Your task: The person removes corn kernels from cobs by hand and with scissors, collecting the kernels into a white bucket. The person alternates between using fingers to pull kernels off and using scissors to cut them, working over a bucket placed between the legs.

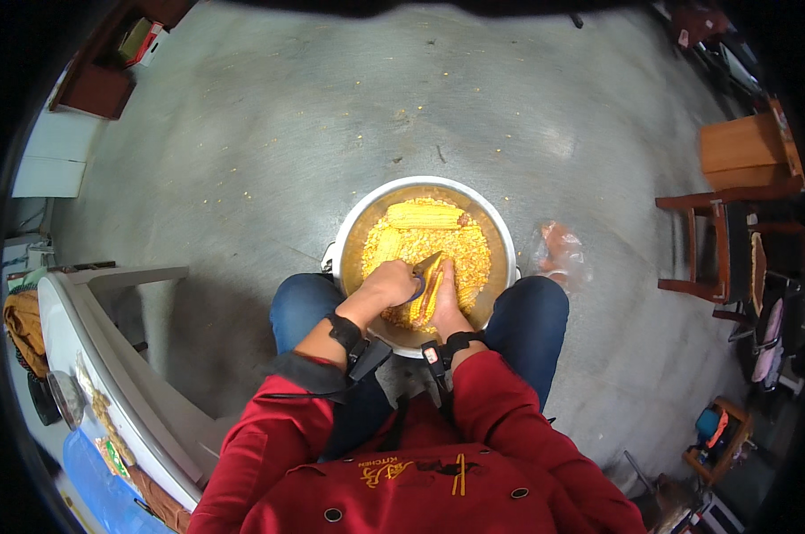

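My left hand [388, 283] grips a pair of scissors [427, 263] by a blue handle loop, their dark blades lying against a corn cob [424, 307]. That cob is held tilted by my right hand [448, 300], and a bare reddish strip runs along it between rows of kernels. Both hands are over a round metal basin [424, 181] between my knees. Loose yellow corn kernels [436, 241] cover the basin's bottom. A whole-looking cob [421, 216] lies across the far side, and another cob [388, 243] rests at the left, partly hidden by my left hand.
Scattered kernels dot the grey floor [296, 147]. A crumpled clear plastic bag [561, 253] lies right of the basin. At left stands a white table [102, 334] with a metal bowl [66, 399] on it. A wooden chair [703, 247] stands to the right, near a cardboard box [743, 150].
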### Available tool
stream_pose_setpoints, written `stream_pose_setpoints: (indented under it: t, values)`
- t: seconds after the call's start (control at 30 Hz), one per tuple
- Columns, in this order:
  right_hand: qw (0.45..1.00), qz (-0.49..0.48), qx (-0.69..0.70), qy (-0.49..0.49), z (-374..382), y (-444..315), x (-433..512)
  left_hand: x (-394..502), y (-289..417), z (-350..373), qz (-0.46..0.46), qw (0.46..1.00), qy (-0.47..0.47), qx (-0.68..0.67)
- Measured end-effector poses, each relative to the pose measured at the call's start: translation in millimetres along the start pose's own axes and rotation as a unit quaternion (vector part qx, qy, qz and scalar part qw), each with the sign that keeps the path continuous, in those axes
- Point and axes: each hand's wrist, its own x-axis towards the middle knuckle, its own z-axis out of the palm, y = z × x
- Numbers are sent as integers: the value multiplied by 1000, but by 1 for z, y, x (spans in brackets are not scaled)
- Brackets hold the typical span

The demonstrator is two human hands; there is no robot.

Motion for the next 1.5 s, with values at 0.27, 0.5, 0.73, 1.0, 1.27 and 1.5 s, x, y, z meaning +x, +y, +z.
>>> stream_pose_setpoints:
  t: [0.27,0.5,0.73,1.0,1.27,1.5]
  values:
    - [997,-6,-1,73,5,-4,-5,-71,-19,-11,-30,995,60,-80]
    - [992,-60,-72,86,18,-5,-11,-152,-23,28,-34,979,98,-174]
    - [985,-53,-96,134,19,2,-4,-195,-9,50,-56,968,96,-225]
    - [978,-102,-84,164,16,12,6,-178,-19,73,-55,946,118,-296]
    - [789,-264,-402,382,14,19,3,-145,-27,105,-51,961,142,-233]
    - [726,-316,-477,381,5,13,14,-120,-34,109,-161,900,33,-403]
